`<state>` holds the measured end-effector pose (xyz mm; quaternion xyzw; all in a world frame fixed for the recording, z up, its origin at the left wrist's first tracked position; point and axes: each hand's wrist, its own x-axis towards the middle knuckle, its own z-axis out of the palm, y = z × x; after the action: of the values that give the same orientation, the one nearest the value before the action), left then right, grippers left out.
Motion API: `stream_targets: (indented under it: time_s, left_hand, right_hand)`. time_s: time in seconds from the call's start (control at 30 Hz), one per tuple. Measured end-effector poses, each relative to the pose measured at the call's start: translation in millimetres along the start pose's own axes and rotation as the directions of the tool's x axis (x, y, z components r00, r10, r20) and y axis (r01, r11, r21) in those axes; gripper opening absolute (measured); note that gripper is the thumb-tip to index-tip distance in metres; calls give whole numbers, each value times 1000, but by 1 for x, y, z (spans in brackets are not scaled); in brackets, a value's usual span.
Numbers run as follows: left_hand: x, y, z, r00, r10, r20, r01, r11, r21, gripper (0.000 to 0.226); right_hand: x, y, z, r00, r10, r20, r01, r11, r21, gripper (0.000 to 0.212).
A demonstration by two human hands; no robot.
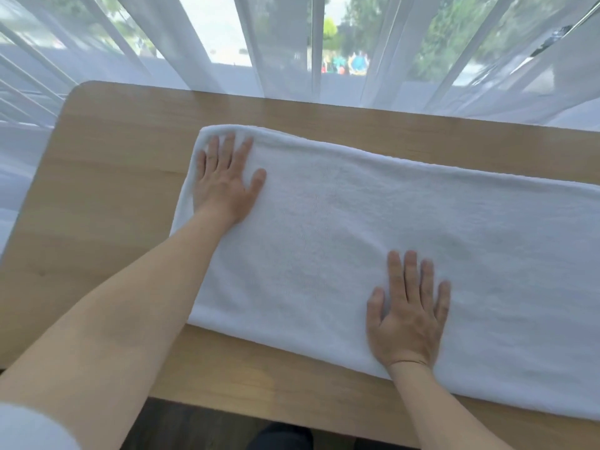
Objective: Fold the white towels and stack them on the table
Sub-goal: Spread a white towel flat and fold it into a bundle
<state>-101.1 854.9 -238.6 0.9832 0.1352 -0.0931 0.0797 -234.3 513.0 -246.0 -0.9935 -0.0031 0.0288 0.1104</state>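
Sheer white curtains [156, 43] hang across the top of the frame. Daylit trees [363, 24] show through. A light wooden table [107, 196] fills the middle.

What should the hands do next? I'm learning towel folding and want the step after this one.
Probably grip the towel's left end under the left hand and fold it rightward: the towel lies flat as a long strip, both hands, right hand too, open on it.
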Motion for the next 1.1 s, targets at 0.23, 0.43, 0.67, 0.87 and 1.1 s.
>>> stream_targets:
  time_s: [0.23,0.43,0.67,0.87,1.1]
  left_hand:
    - [-3,-13,-8,897,-433,-91,379,857,-350,82]
    - [25,-29,-42,893,-427,142,390,577,-718,70]
    - [28,-37,-68,952,-68,297,305,242,-921,49]
    - [40,-39,-67,952,-290,-99,71,522,-850,42]
    - [-20,3,-22,941,-51,-334,-102,900,-424,57]
  right_hand:
    - [0,-3,-3,1000,13,3,-13,1000,13,67]
    - [0,-5,-6,1000,11,22,-11,1000,-5,67]
    - [2,-6,1,994,24,-104,-23,1000,10,68]
    - [2,-6,8,980,16,-201,-18,1000,-7,68]
    - [3,-4,4,991,-14,-136,13,1000,-10,69]
